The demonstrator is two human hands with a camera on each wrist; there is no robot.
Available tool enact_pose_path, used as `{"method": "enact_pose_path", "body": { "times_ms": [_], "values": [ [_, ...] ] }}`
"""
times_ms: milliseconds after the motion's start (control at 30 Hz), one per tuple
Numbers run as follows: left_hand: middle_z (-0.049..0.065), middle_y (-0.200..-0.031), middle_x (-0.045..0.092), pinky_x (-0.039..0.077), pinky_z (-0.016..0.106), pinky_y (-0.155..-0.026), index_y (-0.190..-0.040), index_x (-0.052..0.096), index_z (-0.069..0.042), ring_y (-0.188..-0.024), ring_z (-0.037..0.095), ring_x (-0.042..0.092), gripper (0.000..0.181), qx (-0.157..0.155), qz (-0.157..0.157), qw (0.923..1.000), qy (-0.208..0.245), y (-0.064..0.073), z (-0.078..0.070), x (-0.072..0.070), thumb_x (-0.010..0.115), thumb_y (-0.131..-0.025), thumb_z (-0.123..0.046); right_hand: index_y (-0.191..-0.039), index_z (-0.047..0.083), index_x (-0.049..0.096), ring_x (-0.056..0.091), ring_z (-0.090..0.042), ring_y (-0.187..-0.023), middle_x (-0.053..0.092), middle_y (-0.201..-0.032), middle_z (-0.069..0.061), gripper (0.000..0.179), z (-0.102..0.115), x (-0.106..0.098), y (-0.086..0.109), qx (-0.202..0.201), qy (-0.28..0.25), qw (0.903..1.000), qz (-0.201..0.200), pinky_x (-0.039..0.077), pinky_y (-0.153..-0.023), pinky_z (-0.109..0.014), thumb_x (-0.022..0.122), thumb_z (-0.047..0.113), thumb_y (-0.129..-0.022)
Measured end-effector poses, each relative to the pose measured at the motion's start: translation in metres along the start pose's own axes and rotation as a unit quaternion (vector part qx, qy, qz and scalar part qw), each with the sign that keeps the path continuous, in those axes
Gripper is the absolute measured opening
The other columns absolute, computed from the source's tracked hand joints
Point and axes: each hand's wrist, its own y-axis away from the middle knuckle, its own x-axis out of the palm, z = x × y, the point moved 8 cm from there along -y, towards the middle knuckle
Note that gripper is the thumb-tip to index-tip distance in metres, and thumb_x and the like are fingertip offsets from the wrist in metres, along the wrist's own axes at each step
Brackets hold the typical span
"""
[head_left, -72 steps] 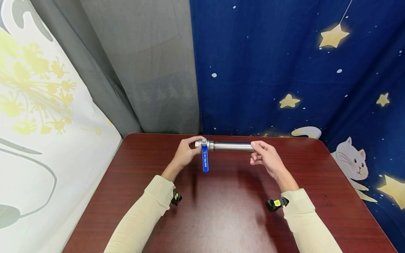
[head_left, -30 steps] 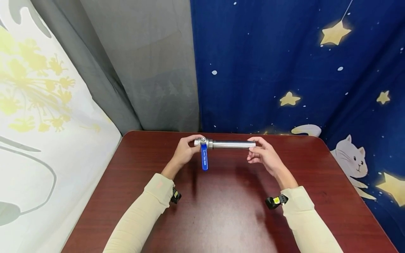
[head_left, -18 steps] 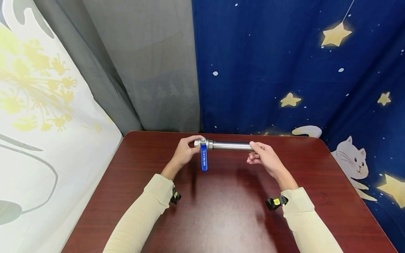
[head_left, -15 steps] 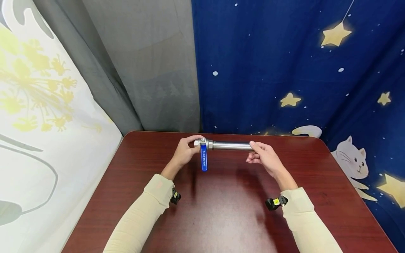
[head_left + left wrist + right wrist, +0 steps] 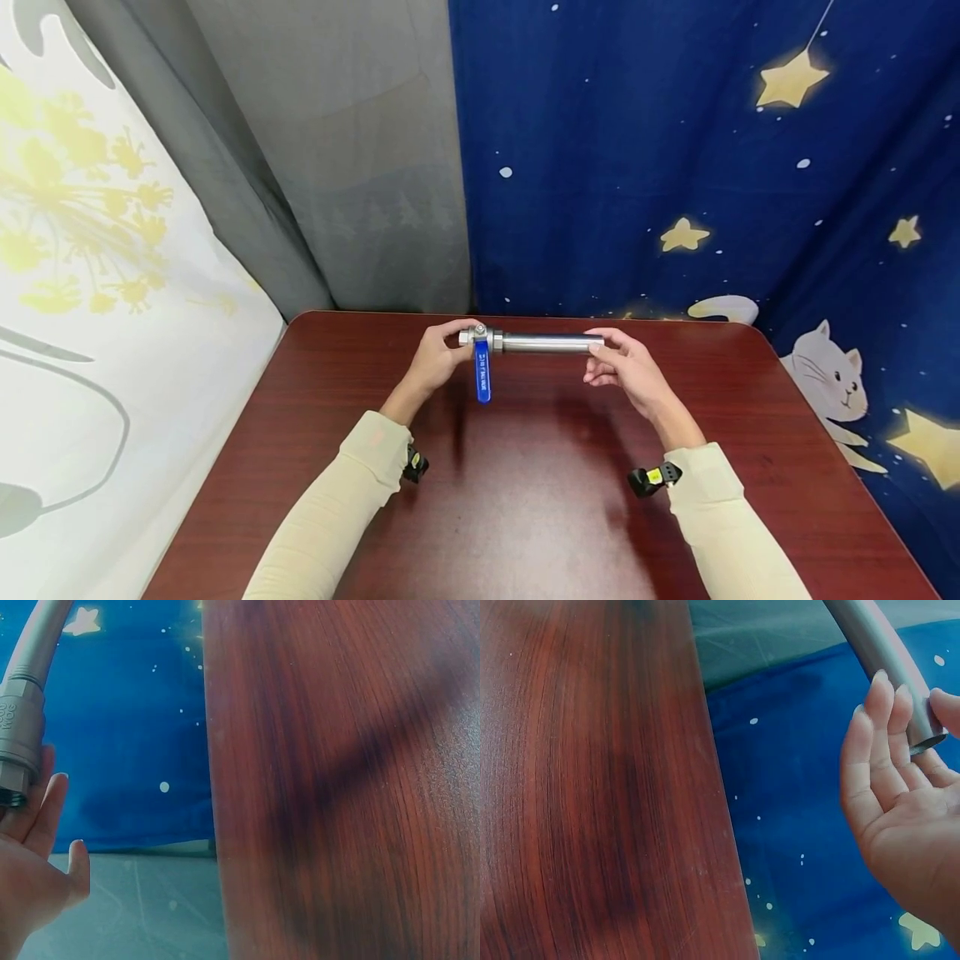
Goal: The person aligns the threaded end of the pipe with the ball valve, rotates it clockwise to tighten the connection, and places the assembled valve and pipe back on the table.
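Note:
A ball valve (image 5: 480,335) with a blue lever handle (image 5: 483,371) pointing toward me is held above the table, near its far edge. Its left end is gripped by my left hand (image 5: 435,358), thumb on the near side and fingers at the back. From the valve's right side a straight steel pipe (image 5: 551,342) runs level, joined at the hex end. My right hand (image 5: 628,367) pinches the pipe's free end between thumb and fingers. In the right wrist view the pipe's open end (image 5: 930,742) shows beside the thumb. Whether the joint is fully tight is not visible.
The dark red wooden table (image 5: 525,500) stretches below both hands, with shadows on it. Behind it hang a grey curtain (image 5: 360,167) and a blue star-patterned curtain (image 5: 600,150). A white patterned cloth (image 5: 112,375) hangs at the left.
My right thumb has slid from the top of the pipe down to its near side, and the pipe's end now shows. The left hand and the valve have hardly moved.

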Motion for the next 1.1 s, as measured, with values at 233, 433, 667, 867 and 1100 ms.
{"method": "enact_pose_path", "body": {
  "times_ms": [233, 433, 667, 867, 1100],
  "values": [
    [0.02, -0.102, 0.066, 0.044, 0.036, -0.085, -0.112, 0.067, 0.007, -0.095, 0.025, 0.054, 0.032, -0.001, 0.002, 0.9999, -0.012, 0.01, -0.03, -0.003, 0.066, -0.08, 0.004, -0.102, 0.004, 0.051, 0.066, -0.014, -0.062, 0.061, -0.065, -0.001, 0.033, -0.006, -0.002, -0.003, 0.016, 0.064, 0.9976, -0.022, 0.056, -0.062, -0.029, 0.052, 0.037, -0.1],
    [0.021, -0.102, 0.066, 0.043, 0.038, -0.086, -0.111, 0.067, 0.006, -0.095, 0.024, 0.053, 0.032, -0.004, 0.0, 1.0, -0.008, 0.011, -0.031, -0.005, 0.067, -0.08, 0.004, -0.1, -0.001, 0.052, 0.066, -0.014, -0.064, 0.064, -0.07, -0.004, 0.041, -0.008, 0.0, -0.005, 0.027, 0.066, 0.997, -0.029, 0.056, -0.064, -0.029, 0.051, 0.04, -0.1],
    [0.02, -0.105, 0.066, 0.044, 0.033, -0.084, -0.113, 0.067, 0.004, -0.097, 0.024, 0.054, 0.032, -0.015, 0.0, 0.9997, -0.019, 0.011, -0.029, -0.008, 0.067, -0.081, 0.001, -0.13, 0.006, 0.046, 0.068, -0.018, -0.065, 0.07, -0.079, -0.01, 0.038, -0.002, 0.005, -0.003, 0.014, -0.008, 0.9999, -0.004, 0.056, -0.062, -0.028, 0.059, 0.018, -0.096],
    [0.021, -0.107, 0.066, 0.042, 0.032, -0.087, -0.114, 0.067, 0.005, -0.099, 0.026, 0.054, 0.033, -0.014, 0.0, 0.9997, -0.018, 0.007, -0.019, -0.007, 0.066, -0.081, 0.002, -0.12, 0.006, 0.05, 0.068, -0.017, -0.063, 0.069, -0.075, -0.008, 0.026, 0.0, 0.005, -0.003, 0.003, -0.012, 0.9999, 0.008, 0.056, -0.062, -0.029, 0.057, 0.018, -0.098],
    [0.016, -0.106, 0.067, 0.043, 0.032, -0.087, -0.114, 0.068, -0.002, -0.099, 0.023, 0.053, 0.033, -0.013, -0.009, 0.9998, -0.012, 0.0, 0.008, -0.005, 0.068, -0.081, -0.001, -0.101, 0.005, 0.052, 0.066, -0.015, -0.059, 0.065, -0.067, -0.003, 0.036, -0.003, 0.001, -0.004, 0.021, 0.065, 0.9972, -0.03, 0.055, -0.06, -0.028, 0.052, 0.041, -0.099]
  ]
}}
